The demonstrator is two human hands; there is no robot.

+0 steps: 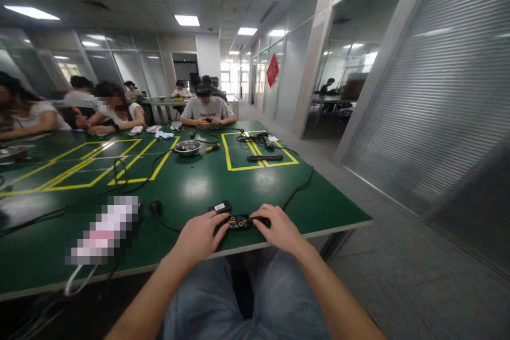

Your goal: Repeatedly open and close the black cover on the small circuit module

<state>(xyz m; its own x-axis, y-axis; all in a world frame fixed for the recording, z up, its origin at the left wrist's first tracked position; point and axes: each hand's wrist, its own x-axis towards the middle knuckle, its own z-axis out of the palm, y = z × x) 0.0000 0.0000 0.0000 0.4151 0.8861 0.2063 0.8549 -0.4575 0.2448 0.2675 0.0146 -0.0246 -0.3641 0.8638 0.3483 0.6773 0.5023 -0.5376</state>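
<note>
An opened black electronic device (239, 222), with a circuit board and copper-coloured round parts showing inside, lies near the table's front edge. My left hand (201, 235) grips its left end, thumb in front and fingers behind. At the other end, my right hand (278, 226) is closed in a pinch; whether it holds the casing or the cord there is hard to make out. Just behind the device and my left fingertips rests a black casing piece (220, 206) with a white label. A black cord (303, 187) runs off behind my right hand.
A black plug (156, 206) and a blurred-out phone-like object (105, 231) are at left on the green table (247, 191). Farther back are a metal bowl (187, 147), a yellow-handled screwdriver (212, 147), a black bar (265, 158) and cables. Several people sit around.
</note>
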